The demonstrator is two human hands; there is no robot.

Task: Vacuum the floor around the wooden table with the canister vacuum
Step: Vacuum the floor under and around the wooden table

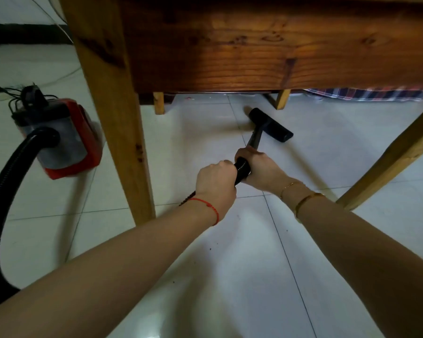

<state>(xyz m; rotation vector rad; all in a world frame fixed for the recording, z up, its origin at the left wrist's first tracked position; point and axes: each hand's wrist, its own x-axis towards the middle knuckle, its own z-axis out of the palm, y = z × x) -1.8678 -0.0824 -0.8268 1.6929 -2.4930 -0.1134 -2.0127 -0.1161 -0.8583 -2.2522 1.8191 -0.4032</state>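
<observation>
- Left hand (215,178): fingers curled round the ribbed black hose (242,168), gripping it just behind the right hand; a red string bracelet (209,207) circles the wrist.
- Right hand (259,167): wrapped round the front end of the hose where it meets the dark wand (254,139); gold bracelets (300,198) sit on the wrist.
- Floor nozzle (270,124): black, flat on the white tiled floor (230,240), under the wooden table (254,45), near a small inner wooden support (282,98).
- Canister vacuum (61,142): red with a clear grey body, on the floor left of the near table leg (117,118); the hose curves from its front toward the lower left edge.
- Checked cloth (366,93): visible beyond the table, upper right.
- Dark specks (210,248): scattered on the tiles between the forearms.
</observation>
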